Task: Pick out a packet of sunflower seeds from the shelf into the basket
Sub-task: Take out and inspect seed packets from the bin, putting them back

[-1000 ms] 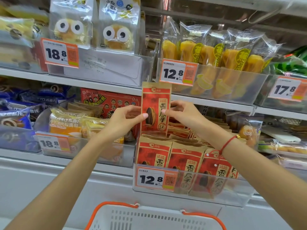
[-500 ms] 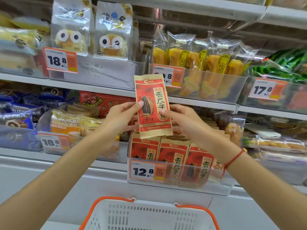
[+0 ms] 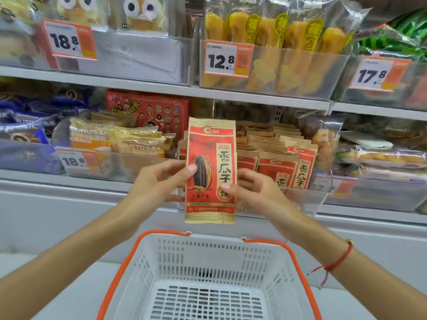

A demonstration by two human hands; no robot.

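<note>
I am holding the packet of sunflower seeds (image 3: 210, 167) upright in front of the shelf (image 3: 254, 98), above the far rim of the basket (image 3: 208, 255) and not touching it. My left hand (image 3: 159, 181) is pinching the packet's left edge, thumb lying across the printed seed and the other fingers going behind. My right hand (image 3: 256, 188) is gripping the right edge the same way, thumb on the front near the round seal. A red string bracelet (image 3: 335, 262) is sitting on my right wrist. The basket, white with an orange rim and handle, is standing below my arms, and I am seeing nothing lying on its slotted floor. Behind the packet, more packets of the same kind (image 3: 277, 158) are standing in rows in a clear bin at the front edge of the lower shelf. Price tags reading 12.8 (image 3: 225, 58), 18.8 (image 3: 67, 40) and 17.8 (image 3: 376, 73) are hanging along the front edge of the upper shelf.
</note>
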